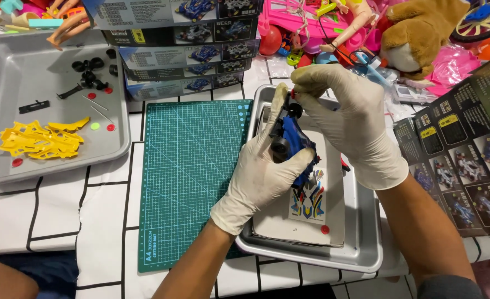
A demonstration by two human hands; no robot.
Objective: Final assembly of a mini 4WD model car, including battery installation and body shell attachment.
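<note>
Your left hand [261, 171] grips the blue toy car [292, 141] above the steel tray [361, 243]. Your right hand [350, 119] pinches a small red part [293, 93] at its wheel [295, 109]. Recommend holding the car steady and pressing squarely.

Green cutting mat [192, 171], yellow parts [40, 139] in grey tray [12, 61], brown plush [422, 33].
</note>
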